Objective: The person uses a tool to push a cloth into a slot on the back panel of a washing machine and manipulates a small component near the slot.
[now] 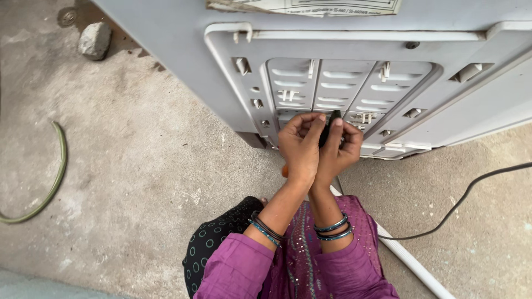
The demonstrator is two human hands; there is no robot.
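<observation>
Near: purple sleeves, teal bangles. Left hand (301, 145) and right hand (339, 148) pressed together, fingers clamped on small black object (331, 126), probably being fitted. Next: steady, precise alignment. Far: grey plastic ribbed appliance panel (354, 83); far left, grey stone (95, 40).

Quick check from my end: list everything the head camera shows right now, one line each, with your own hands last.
Grey ribbed plastic appliance panel: one, light grey, top right, standing on the floor.
Paper label sheet: one, white, top edge of the appliance.
Small black part: one, pinched between both hands, against the panel.
Black cable: one, floor at right.
White plastic pipe: one, floor, lower right.
Green hose: one, curved, floor at left.
Grey stone: one, top left.
Concrete floor: grey-brown.
Left hand: gripping the part; bangles at the wrist.
Right hand: gripping the part; bangles at the wrist.
</observation>
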